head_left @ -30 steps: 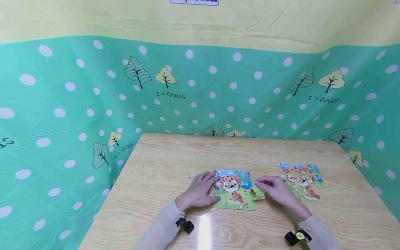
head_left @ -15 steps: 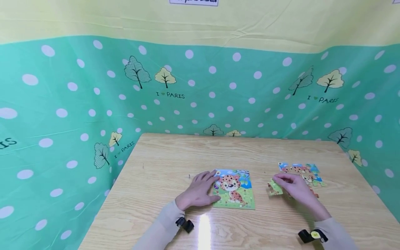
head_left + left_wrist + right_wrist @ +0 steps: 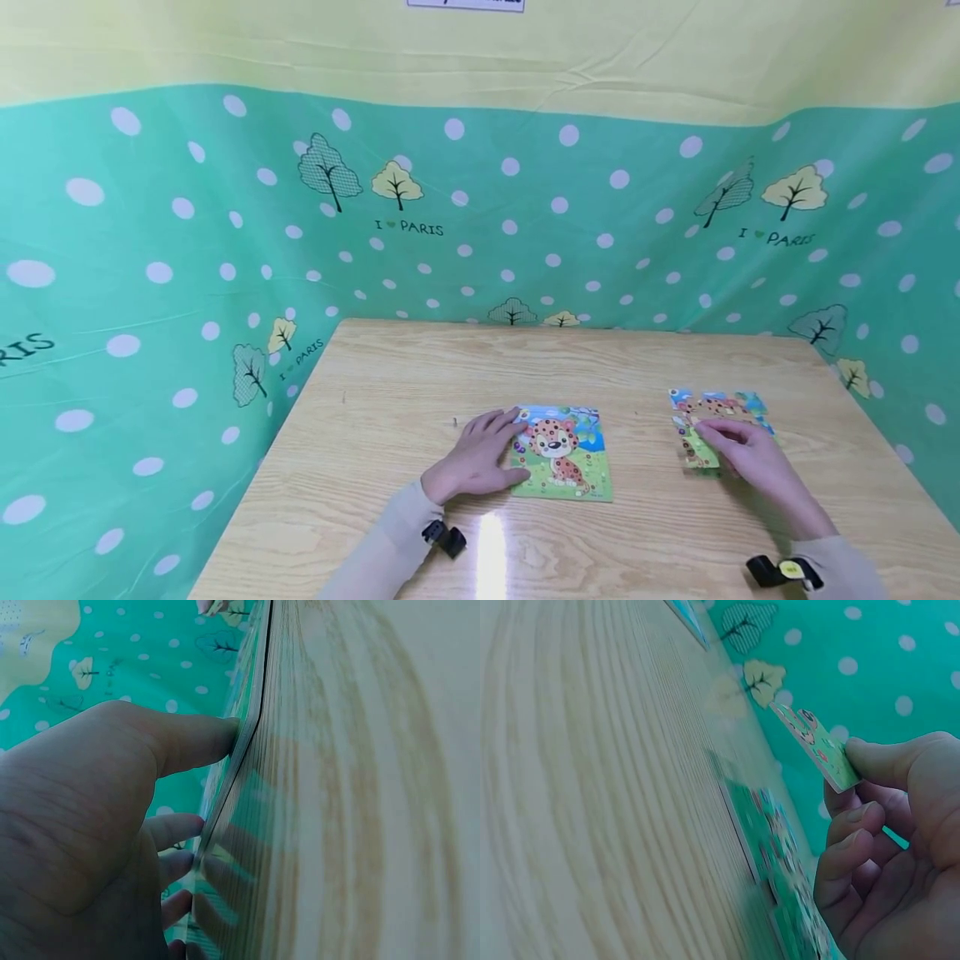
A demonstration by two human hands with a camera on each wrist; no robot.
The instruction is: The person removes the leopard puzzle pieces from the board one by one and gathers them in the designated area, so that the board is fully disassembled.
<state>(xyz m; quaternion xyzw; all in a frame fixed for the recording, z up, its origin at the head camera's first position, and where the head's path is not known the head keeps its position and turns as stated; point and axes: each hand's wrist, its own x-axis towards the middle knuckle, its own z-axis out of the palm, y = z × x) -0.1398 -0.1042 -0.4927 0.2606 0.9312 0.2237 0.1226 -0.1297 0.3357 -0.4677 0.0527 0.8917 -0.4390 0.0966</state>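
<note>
A square leopard picture board [image 3: 570, 467] lies flat on the table. My left hand [image 3: 478, 460] rests at its left side, fingers spread and thumb touching the edge, as the left wrist view also shows. Farther right, my right hand [image 3: 761, 467] pinches a green puzzle piece [image 3: 826, 756] between thumb and fingers. In the right wrist view that piece is raised off the tabletop and tilted. Beneath and behind the right hand lie other leopard puzzle pieces [image 3: 712, 406], partly hidden by it.
The wooden table [image 3: 420, 367] bears both puzzle groups. A green and yellow curtain [image 3: 420, 283] with white dots and printed trees hangs behind the table and at its sides. Bright light reflects from the tabletop near the front.
My right hand has moved right, carrying the pinched puzzle piece from beside the picture board to over the other pieces. The left hand and the board have stayed put.
</note>
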